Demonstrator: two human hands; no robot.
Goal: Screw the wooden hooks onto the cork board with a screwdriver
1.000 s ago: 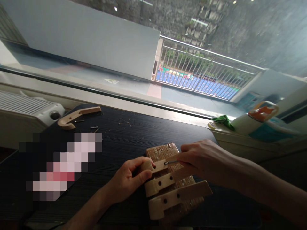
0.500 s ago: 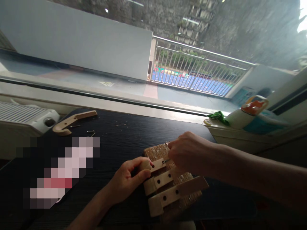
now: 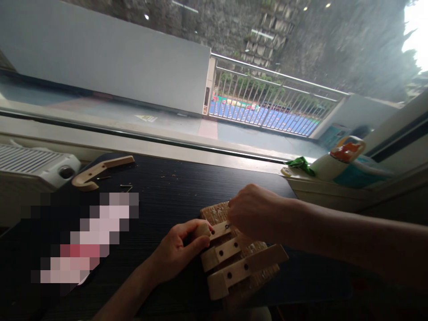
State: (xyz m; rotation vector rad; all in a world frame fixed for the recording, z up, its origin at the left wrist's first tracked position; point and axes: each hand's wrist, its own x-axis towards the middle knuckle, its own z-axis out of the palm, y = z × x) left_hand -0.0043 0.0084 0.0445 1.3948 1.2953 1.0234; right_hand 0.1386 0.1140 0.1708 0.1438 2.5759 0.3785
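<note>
A wooden assembly lies on the dark table: three pale hook-shaped bars with dark holes rest across a rough chipboard panel. My left hand is closed round the rounded end of the top bar. My right hand is closed in a pinch over a hole in that same bar, on a small metal tool, probably a hex key, that its fingers almost hide.
A spare wooden hook bar lies at the table's far left with small metal pieces beside it. A white radiator stands at the left. A tray with a bottle and green cloth sits on the sill at right.
My right hand has moved left and closer over the top bar's hole, so the metal tool's shaft, plainly visible a second ago, is now nearly covered. The left hand keeps its grip.
</note>
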